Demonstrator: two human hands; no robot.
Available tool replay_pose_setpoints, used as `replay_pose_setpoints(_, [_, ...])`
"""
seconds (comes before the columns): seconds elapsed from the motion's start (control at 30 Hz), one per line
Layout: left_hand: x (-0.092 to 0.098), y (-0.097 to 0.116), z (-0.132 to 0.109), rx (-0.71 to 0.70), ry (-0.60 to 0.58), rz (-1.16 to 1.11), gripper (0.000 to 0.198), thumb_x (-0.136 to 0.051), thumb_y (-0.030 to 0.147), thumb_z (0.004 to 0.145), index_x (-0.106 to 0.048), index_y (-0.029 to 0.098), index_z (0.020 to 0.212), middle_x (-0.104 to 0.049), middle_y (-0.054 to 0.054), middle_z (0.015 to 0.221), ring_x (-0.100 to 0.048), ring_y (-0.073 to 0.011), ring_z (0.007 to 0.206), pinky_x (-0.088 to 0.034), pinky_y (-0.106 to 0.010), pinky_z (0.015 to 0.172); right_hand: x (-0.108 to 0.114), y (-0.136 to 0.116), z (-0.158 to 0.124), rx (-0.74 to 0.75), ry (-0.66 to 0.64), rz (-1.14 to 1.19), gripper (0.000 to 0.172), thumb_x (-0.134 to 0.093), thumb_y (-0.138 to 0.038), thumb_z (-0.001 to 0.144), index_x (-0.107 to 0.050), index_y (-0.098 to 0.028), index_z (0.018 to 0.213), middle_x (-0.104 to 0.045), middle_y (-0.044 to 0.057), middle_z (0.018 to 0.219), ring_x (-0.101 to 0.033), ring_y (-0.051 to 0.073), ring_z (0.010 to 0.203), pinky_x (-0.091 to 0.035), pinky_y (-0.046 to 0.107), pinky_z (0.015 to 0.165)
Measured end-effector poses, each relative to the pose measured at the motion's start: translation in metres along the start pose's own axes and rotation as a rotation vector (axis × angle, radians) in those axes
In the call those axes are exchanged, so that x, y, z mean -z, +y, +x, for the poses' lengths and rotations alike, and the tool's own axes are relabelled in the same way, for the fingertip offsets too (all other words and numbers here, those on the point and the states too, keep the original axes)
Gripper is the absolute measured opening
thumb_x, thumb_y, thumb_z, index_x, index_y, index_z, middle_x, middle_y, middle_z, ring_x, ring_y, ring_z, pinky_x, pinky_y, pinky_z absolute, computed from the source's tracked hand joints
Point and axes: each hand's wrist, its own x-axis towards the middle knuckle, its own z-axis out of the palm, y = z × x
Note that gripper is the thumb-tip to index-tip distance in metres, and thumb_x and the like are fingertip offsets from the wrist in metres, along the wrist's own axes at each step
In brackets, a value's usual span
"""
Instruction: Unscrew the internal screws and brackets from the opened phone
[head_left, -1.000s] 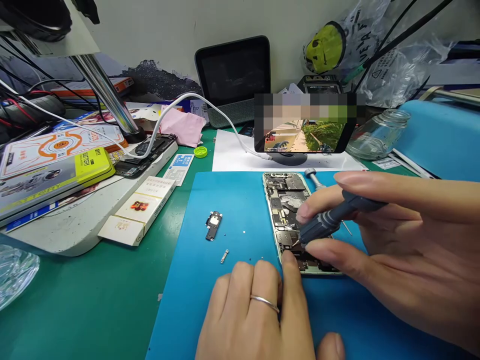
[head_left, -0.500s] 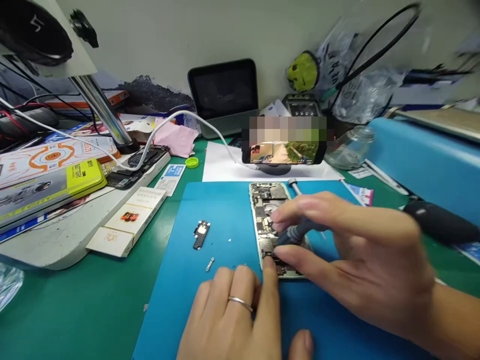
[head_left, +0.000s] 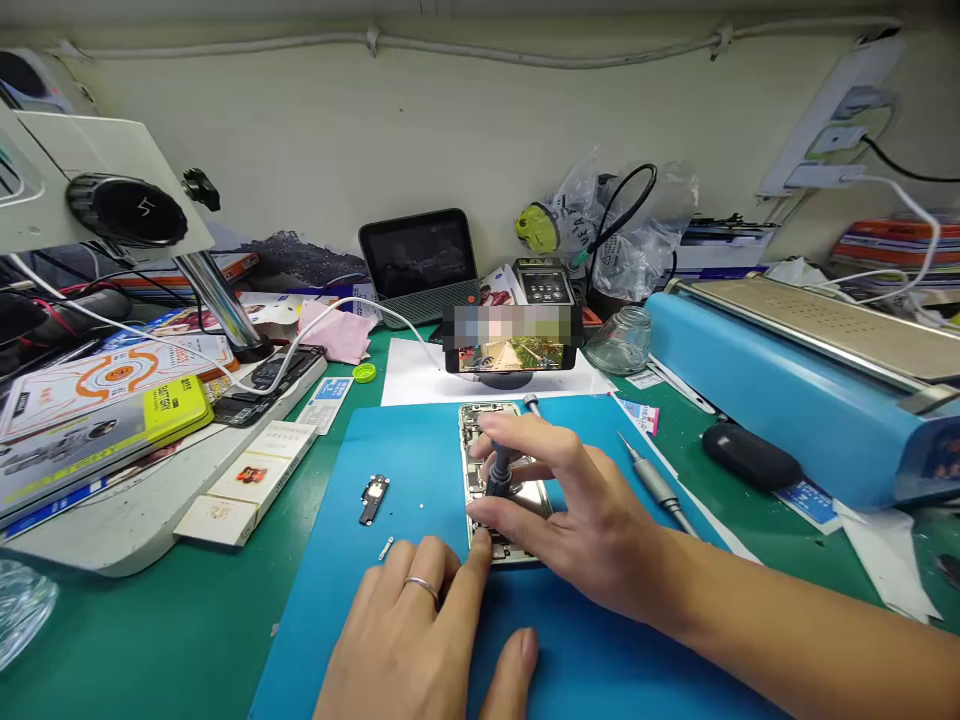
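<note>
An opened phone [head_left: 480,430] with bare circuit boards lies on a blue mat [head_left: 420,470]. My right hand [head_left: 577,510] pinches a dark grey screwdriver [head_left: 498,472] upright over the phone's lower half. My left hand [head_left: 420,640], a ring on one finger, rests on the mat with a fingertip pressed against the phone's bottom left corner. A small black part [head_left: 373,497] and a tiny metal bracket [head_left: 385,547] lie loose on the mat to the left.
A second screwdriver [head_left: 656,485] lies at the mat's right edge, a black case [head_left: 750,456] beyond it. A phone on a stand [head_left: 510,345] plays video behind the mat. A glass jar [head_left: 619,340], a blue machine [head_left: 810,370], a microscope post [head_left: 217,300] and white boxes [head_left: 247,480] surround the mat.
The view has pulled back and up, showing much more of the bench. My right hand has tipped the screwdriver from slanted to upright. My left hand stays at the phone's corner.
</note>
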Motion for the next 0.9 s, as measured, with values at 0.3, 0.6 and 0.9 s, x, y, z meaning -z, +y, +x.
replay_pose_setpoints(0.3, [0.002, 0.003, 0.002, 0.068, 0.051, -0.108, 0.039, -0.061, 0.031, 0.121, -0.072, 0.032, 0.159, -0.085, -0.008, 0.137, -0.09, -0.0269, 0.095, -0.074, -0.037, 0.076, 0.005, -0.006, 0.003, 0.077, -0.033, -0.128, 0.045, -0.063, -0.015, 0.131, -0.055, -0.02, 0.175, -0.094, 0.014, 0.136, -0.098, 0.026, 0.118, -0.083, 0.033, 0.089])
replay_pose_setpoints(0.6, [-0.002, -0.012, 0.001, -0.119, 0.108, 0.076, 0.043, -0.038, 0.043, 0.139, -0.069, 0.03, 0.166, -0.091, -0.009, 0.15, -0.089, -0.0332, 0.134, -0.08, -0.044, 0.1, 0.005, -0.009, 0.001, 0.058, -0.007, -0.135, 0.046, -0.063, -0.012, 0.129, -0.055, -0.022, 0.174, -0.097, 0.014, 0.141, -0.1, 0.025, 0.118, -0.085, 0.033, 0.096])
replay_pose_setpoints(0.9, [-0.009, -0.036, -0.005, -0.347, 0.025, 0.212, 0.056, -0.054, 0.06, 0.137, -0.072, 0.026, 0.176, -0.086, -0.011, 0.171, -0.085, -0.035, 0.155, -0.079, -0.039, 0.114, 0.006, -0.009, 0.003, 0.071, -0.002, -0.124, 0.042, -0.065, -0.014, 0.132, -0.059, -0.022, 0.172, -0.096, 0.015, 0.152, -0.097, 0.029, 0.14, -0.083, 0.041, 0.118])
